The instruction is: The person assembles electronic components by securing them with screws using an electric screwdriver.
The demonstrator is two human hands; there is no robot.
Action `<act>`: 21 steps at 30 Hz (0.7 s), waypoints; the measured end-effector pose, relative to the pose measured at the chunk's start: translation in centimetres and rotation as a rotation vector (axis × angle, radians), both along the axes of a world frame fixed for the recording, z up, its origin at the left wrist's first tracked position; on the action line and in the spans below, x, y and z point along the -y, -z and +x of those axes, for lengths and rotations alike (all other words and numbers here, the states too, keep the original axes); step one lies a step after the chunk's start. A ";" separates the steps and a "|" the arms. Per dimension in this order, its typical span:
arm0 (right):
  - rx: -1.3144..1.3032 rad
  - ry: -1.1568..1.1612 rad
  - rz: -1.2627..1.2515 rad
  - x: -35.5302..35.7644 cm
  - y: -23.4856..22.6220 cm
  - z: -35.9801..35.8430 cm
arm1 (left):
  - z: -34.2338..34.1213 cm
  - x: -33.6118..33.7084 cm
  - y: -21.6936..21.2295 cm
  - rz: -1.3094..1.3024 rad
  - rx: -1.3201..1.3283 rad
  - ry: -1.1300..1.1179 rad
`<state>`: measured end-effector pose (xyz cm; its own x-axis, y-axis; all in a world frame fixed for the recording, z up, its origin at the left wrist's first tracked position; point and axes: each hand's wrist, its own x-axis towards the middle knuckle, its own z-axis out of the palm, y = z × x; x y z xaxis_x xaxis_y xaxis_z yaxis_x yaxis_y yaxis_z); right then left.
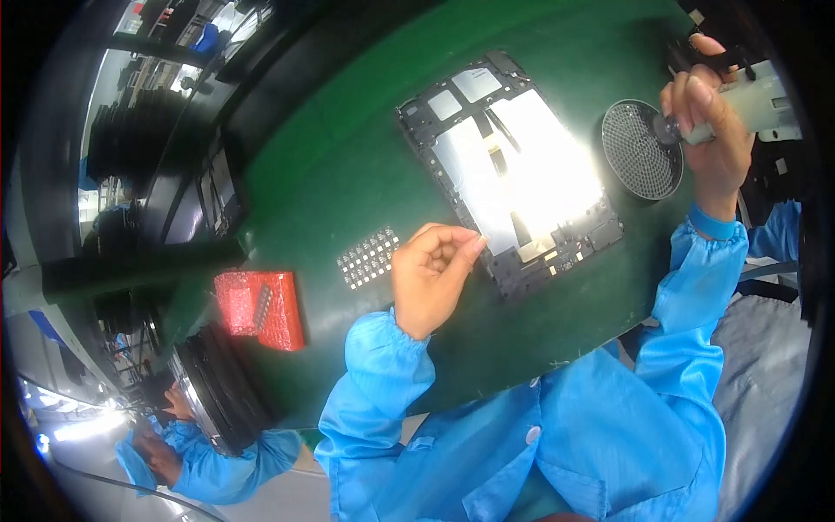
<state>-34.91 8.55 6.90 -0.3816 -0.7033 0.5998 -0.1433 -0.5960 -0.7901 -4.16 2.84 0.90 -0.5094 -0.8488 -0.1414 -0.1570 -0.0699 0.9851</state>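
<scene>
An opened tablet (476,193), with silver battery panels and black edges, lies on the green table, and glare whitens its middle. My left hand (430,277) is at the tablet's near left edge, thumb and forefinger pinched together. Whatever is in that pinch, if anything, is too small to make out. At the far right my right hand (715,117) is closed around a pale green cylindrical tool (758,103) with a dark tip. Just left of that hand is a round dish with a perforated grey face (639,155). Dark parts partly hide behind the right fingers.
Left of my left hand is a sheet of small metallic pieces in rows (367,257). A red bubble-wrap packet (277,313) lies further left on the green table (330,191). Beyond the table's left edge are a black stack (222,391) and a co-worker in blue (230,465).
</scene>
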 end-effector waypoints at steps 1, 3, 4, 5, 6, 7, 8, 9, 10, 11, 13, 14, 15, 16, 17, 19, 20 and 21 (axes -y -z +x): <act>-0.003 -0.010 -0.004 0.2 0.0 0.6 | 0.0 0.0 0.3 -0.038 -0.027 -0.014; -0.029 -0.015 0.012 0.7 0.2 1.5 | 0.3 -0.3 0.8 -0.079 -0.056 -0.038; -0.061 -0.052 -0.012 0.9 0.2 1.4 | 0.3 -0.5 1.0 -0.161 0.013 -0.044; -0.072 -0.053 -0.013 0.9 0.0 1.8 | 0.3 -0.7 1.0 -0.242 0.083 -0.053; -0.034 -0.020 -0.005 0.7 -0.3 2.7 | 0.3 -0.7 0.9 -0.244 0.073 -0.057; 0.006 0.009 0.005 0.6 -0.5 3.5 | 0.5 -0.8 0.7 -0.533 0.155 0.006; 0.031 -0.018 0.004 0.6 -0.2 3.9 | 0.6 -0.8 0.6 -0.821 0.239 0.067; 0.022 -0.026 0.003 0.5 -0.1 4.6 | 0.7 -1.0 0.5 -0.822 0.234 0.055; 0.060 -0.046 0.015 0.4 -0.2 5.6 | 0.9 -1.1 0.5 -0.895 0.245 0.109; 0.097 -0.063 0.028 0.3 -0.3 6.6 | 1.0 -1.3 0.5 -0.968 0.255 0.165; 0.193 -0.169 0.018 0.5 -0.4 8.8 | 1.3 -1.0 0.6 -0.988 0.244 0.166; 0.165 -0.159 0.072 0.5 -0.6 9.9 | 1.3 -0.8 0.6 -0.996 0.250 0.196; 0.136 -0.148 0.127 0.6 -0.7 11.1 | 1.3 -0.7 0.6 -1.004 0.255 0.225; 0.138 -0.190 0.194 0.9 -1.1 12.3 | 1.4 -0.6 0.5 -1.003 0.244 0.217; 0.141 -0.234 0.260 1.3 -1.3 13.3 | 1.4 -0.6 0.4 -1.004 0.251 0.215; 0.071 -0.296 0.341 2.4 -1.1 14.8 | 1.7 -0.5 0.6 -0.999 0.248 0.202; 0.059 -0.295 0.346 2.8 -0.7 15.5 | 1.6 -0.5 0.8 -1.024 0.251 0.204; 0.128 -0.317 0.310 3.3 0.1 16.1 | 1.6 -0.5 0.9 -1.049 0.254 0.204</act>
